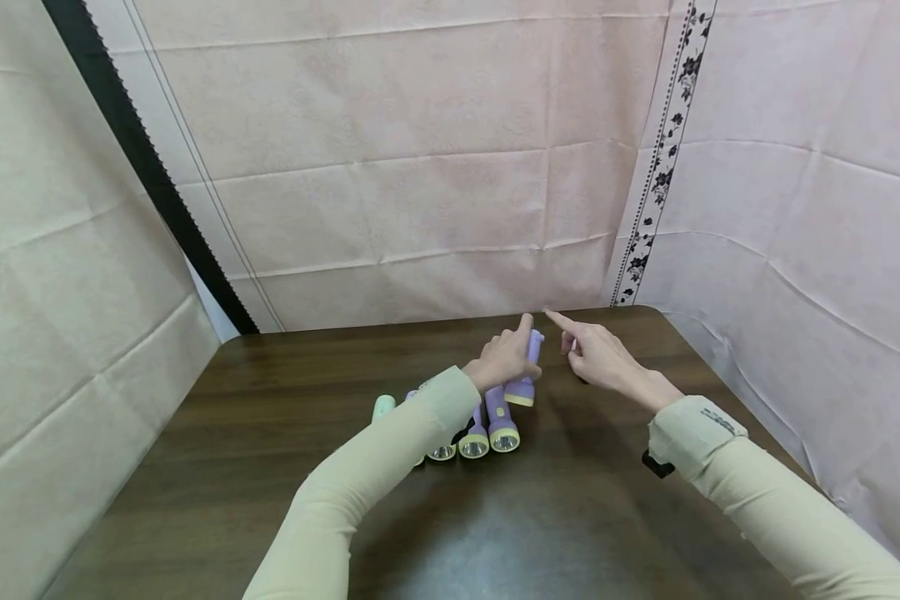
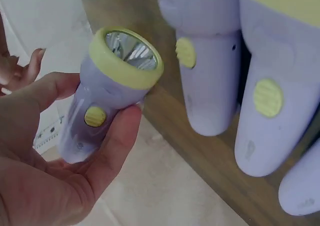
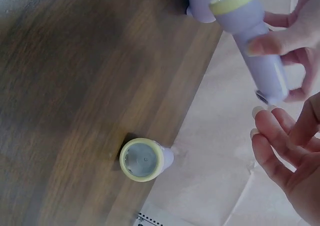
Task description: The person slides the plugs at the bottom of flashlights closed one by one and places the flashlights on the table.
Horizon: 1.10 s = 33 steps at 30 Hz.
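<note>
In the head view my left hand (image 1: pixel 504 358) grips a purple flashlight (image 1: pixel 521 390) with a yellow rim, above the back half of the table. The left wrist view shows the thumb and fingers of this left hand (image 2: pixel 65 151) around its body, with the yellow button (image 2: pixel 95 116) uncovered. My right hand (image 1: pixel 603 354) is just to the right, index finger extended. In the right wrist view the fingertips of that right hand (image 3: pixel 290 156) are close to the tail of the held flashlight (image 3: pixel 260 56); whether they touch is unclear. Nothing shows in its grasp.
Several purple flashlights (image 1: pixel 503 429) lie side by side on the brown table (image 1: pixel 270 467), partly hidden by my left sleeve. A mint-green end (image 1: pixel 383 406) pokes out left of it. Another flashlight (image 3: pixel 142 159) is apart near the table's edge. Pale cloth (image 1: pixel 420 167) hangs behind.
</note>
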{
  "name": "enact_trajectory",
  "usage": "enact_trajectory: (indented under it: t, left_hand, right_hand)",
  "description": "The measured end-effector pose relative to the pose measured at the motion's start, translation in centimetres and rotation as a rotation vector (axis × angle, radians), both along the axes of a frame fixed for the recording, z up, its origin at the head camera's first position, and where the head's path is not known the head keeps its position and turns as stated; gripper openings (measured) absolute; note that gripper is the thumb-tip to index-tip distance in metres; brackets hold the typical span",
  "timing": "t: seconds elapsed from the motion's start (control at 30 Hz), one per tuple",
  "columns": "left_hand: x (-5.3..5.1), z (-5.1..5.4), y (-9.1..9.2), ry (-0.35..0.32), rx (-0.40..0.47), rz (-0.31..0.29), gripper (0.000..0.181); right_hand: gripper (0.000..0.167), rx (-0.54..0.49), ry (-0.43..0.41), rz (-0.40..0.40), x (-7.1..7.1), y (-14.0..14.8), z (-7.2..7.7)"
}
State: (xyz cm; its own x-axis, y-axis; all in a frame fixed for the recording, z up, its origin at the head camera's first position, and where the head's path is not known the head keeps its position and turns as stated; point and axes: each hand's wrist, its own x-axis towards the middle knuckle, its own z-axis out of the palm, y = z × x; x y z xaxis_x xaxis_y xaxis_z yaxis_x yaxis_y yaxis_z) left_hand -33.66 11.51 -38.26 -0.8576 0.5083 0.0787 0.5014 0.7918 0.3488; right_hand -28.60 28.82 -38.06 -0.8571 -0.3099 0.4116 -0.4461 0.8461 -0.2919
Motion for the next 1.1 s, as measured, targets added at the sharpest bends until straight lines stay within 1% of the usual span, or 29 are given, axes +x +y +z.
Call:
enact_trajectory:
  t: [0.1, 0.17, 0.23, 0.3, 0.47, 0.53, 0.63, 0.73, 0.87, 1.0, 1.1]
  left_hand:
    - [0.4, -0.4, 0.4, -0.037, -0.034, 0.042, 0.072]
    - [0.6, -0.7, 0.6, -0.059, -0.061, 0.06, 0.074]
    - [0.8, -1.2, 0.9, -0.08, -0.084, 0.071, 0.073]
    - [0.9, -1.7, 1.1, -0.109, -0.093, 0.073, 0.067]
    - [0.8, -2.9, 1.5, -0.212, -0.091, 0.095, 0.048]
    - [0.7, -3.2, 1.7, -0.231, -0.106, 0.106, 0.041]
    - [0.6, -3.6, 1.8, -0.222, -0.15, 0.112, 0.033]
    - [0.5, -3.9, 2.0, -0.209, -0.192, 0.117, 0.032]
    - [0.9, -4.2, 2.4, -0.169, -0.244, 0.128, 0.029]
    - [1.6, -4.0, 2.5, -0.112, -0.308, 0.121, 0.028]
    - [1.8, -3.7, 2.4, -0.095, -0.346, 0.104, 0.031]
  right_hand:
    - [0.071, -0.003, -0.022, -0.006, 0.0, 0.1, 0.0]
    - [0.069, -0.005, -0.032, -0.01, 0.1, 0.2, -0.1]
    - [0.068, -0.007, -0.038, -0.014, 0.1, 0.3, -0.2]
    - [0.067, -0.01, -0.043, -0.018, 0.2, 0.3, -0.3]
    - [0.065, -0.018, -0.054, -0.024, 0.3, 0.4, -0.5]
    - [0.063, -0.022, -0.057, -0.025, 0.3, 0.4, -0.5]
    - [0.06, -0.026, -0.056, -0.031, 0.3, 0.6, -0.7]
    - [0.058, -0.022, -0.056, -0.039, 0.3, 0.8, -0.7]
    - [0.057, -0.024, -0.065, -0.05, 0.2, 1.1, -0.7]
    - [0.059, -0.02, -0.069, -0.064, 0.4, 1.5, -0.6]
    - [0.061, -0.015, -0.065, -0.067, 0.7, 1.9, -0.5]
